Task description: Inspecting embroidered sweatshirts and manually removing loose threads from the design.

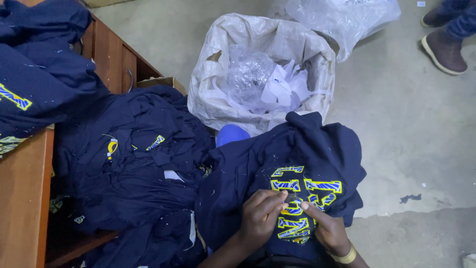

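A navy garment (297,154) with blue embroidered letters edged in yellow lies over my lap at lower centre. My left hand (260,216) rests on the embroidery with fingers curled, pinching at the stitching. Beside it, my right hand (327,229), wearing a gold bangle, also presses on the lettering, its fingertips meeting the left hand's. A small dark object may sit between the fingertips, but it is too small to tell.
A heap of the same navy garments (129,164) lies to my left, with more on a wooden desk (25,188). A white sack (208,84) of plastic and paper scraps stands ahead. Another person's brown shoes (444,49) stand at top right on the concrete floor.
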